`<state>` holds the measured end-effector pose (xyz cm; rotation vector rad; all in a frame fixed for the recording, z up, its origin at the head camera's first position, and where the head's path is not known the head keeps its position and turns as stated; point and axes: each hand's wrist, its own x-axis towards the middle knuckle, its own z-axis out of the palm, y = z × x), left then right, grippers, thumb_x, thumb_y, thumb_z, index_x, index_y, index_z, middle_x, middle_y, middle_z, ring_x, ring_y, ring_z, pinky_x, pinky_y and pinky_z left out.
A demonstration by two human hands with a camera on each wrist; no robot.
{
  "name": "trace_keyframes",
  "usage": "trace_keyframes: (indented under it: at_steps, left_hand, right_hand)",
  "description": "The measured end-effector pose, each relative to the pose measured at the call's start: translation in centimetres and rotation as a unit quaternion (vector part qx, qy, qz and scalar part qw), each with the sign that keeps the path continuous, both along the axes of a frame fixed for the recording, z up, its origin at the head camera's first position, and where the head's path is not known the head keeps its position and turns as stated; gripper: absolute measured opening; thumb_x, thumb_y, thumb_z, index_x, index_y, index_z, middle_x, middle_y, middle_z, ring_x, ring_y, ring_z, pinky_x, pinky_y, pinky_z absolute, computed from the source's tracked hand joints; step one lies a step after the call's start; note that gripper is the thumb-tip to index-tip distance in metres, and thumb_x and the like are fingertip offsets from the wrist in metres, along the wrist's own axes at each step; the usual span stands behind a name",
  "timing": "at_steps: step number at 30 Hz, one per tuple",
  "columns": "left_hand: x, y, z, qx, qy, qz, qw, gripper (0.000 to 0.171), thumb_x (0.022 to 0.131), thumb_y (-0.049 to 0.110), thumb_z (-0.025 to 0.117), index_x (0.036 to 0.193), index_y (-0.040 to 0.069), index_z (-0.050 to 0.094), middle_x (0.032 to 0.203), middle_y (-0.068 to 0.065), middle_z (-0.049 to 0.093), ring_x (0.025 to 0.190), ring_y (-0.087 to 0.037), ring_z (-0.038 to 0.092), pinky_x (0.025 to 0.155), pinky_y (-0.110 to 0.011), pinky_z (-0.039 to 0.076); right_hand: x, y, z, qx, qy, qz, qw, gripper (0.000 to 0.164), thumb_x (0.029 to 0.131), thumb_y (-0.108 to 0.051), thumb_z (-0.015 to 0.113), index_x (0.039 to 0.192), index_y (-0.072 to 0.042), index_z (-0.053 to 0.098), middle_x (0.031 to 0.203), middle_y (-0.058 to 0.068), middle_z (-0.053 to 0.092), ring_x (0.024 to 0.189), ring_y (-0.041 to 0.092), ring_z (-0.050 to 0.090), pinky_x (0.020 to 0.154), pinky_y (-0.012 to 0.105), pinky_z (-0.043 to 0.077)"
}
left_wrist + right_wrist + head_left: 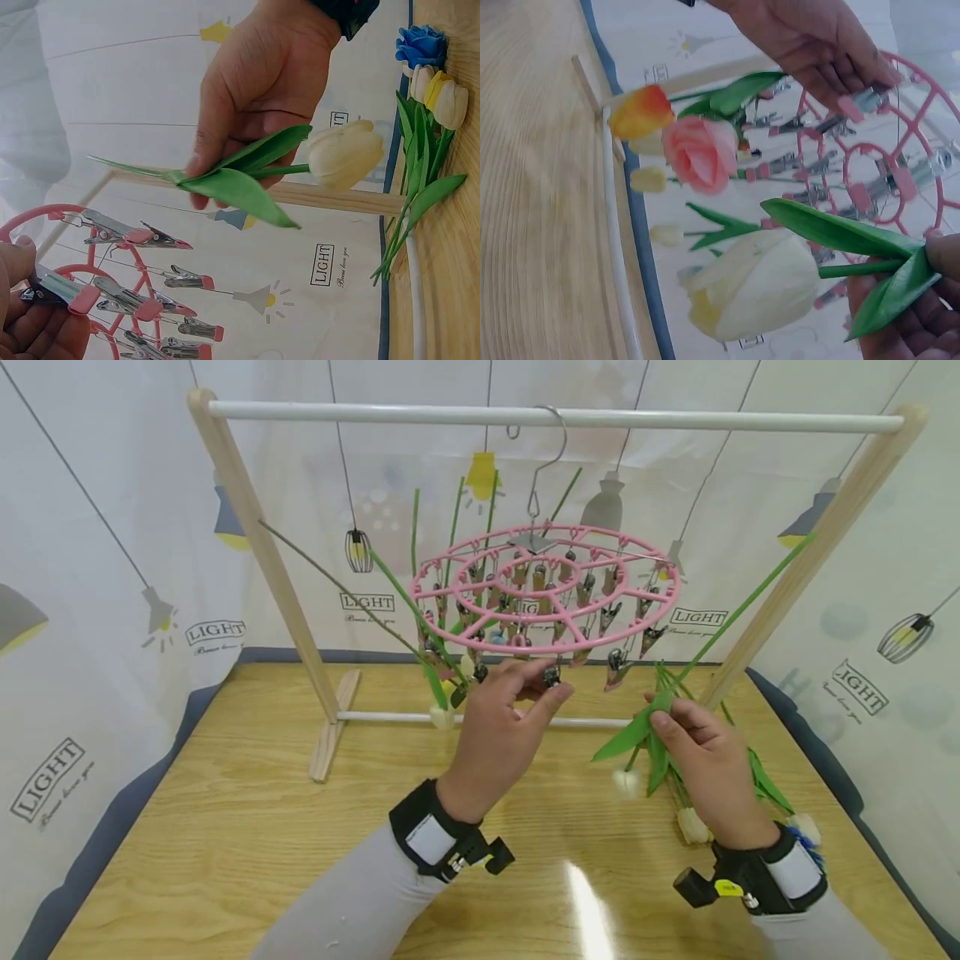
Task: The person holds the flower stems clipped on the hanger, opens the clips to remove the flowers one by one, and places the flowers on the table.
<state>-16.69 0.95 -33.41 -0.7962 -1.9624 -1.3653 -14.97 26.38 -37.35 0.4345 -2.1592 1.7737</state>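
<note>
A round pink clip hanger point(547, 648) hangs by its metal hook from a rack's white top bar. My left hand point(498, 727) pinches a metal clip point(64, 289) with pink tips at the hanger's near edge. In my right hand point(712, 768), thumb and fingers grip a white artificial tulip point(757, 285) by its green stem and leaves. Its bloom points downward, to the right of the hanger. Other flowers hang bloom-down among the clips, including a pink rose point(701, 154), an orange tulip point(641, 111) and a pale tulip point(442, 718).
Loose flowers lie on the wooden table point(262, 843) at the right, among them a white tulip point(693, 825) and a blue rose point(420, 46). Wooden rack posts point(258, 543) stand on both sides, joined low down by a white bar point(390, 717). Patterned cloth surrounds the back and sides.
</note>
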Motion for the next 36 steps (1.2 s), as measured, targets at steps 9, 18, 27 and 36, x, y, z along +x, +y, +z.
trace_keyframes:
  at_steps: [9, 18, 27, 36]
  left_hand:
    - [-0.1, -0.3, 0.0, -0.005, 0.018, -0.007, 0.9998, 0.035, 0.095, 0.013, 0.077, 0.124, -0.006, 0.069, 0.101, -0.015, 0.07, 0.09, -0.023, 0.069, 0.081, -0.025, 0.061]
    - [0.0, -0.3, 0.0, -0.016, 0.021, 0.002, 0.9996, 0.036, 0.095, 0.014, 0.076, 0.123, -0.006, 0.069, 0.1, -0.014, 0.07, 0.089, -0.022, 0.07, 0.082, -0.022, 0.06]
    - [0.0, -0.2, -0.2, -0.016, 0.021, 0.002, 0.9996, 0.034, 0.095, 0.014, 0.077, 0.123, -0.005, 0.07, 0.101, -0.013, 0.07, 0.09, -0.02, 0.07, 0.082, -0.023, 0.06]
    - [0.1, -0.2, -0.2, -0.02, 0.022, 0.001, 0.9996, 0.035, 0.095, 0.014, 0.076, 0.124, -0.005, 0.069, 0.102, -0.013, 0.07, 0.09, -0.021, 0.07, 0.08, -0.028, 0.062]
  right_hand:
    - [-1.7, 3.6, 0.1, 0.155, -0.117, -0.021, 0.981, 0.034, 0.109, -0.034, 0.056, 0.124, -0.005, 0.065, 0.1, -0.009, 0.069, 0.089, 0.009, 0.06, 0.074, 0.021, 0.054]
    - [-4.2, 5.6, -2.2, 0.291, -0.182, 0.021, 0.939, 0.041, 0.11, -0.032, 0.054, 0.132, 0.0, 0.064, 0.112, 0.016, 0.069, 0.093, 0.013, 0.06, 0.074, 0.027, 0.051]
    - [-5.7, 5.9, -4.8, 0.323, -0.232, 0.022, 0.917, 0.057, 0.106, -0.028, 0.062, 0.147, 0.009, 0.05, 0.132, 0.031, 0.064, 0.103, 0.028, 0.068, 0.077, 0.033, 0.058]
    - [-6.8, 6.0, -6.0, 0.324, -0.252, 0.037, 0.911, 0.058, 0.106, -0.024, 0.062, 0.148, 0.012, 0.046, 0.129, 0.031, 0.064, 0.099, 0.024, 0.068, 0.076, 0.034, 0.058]
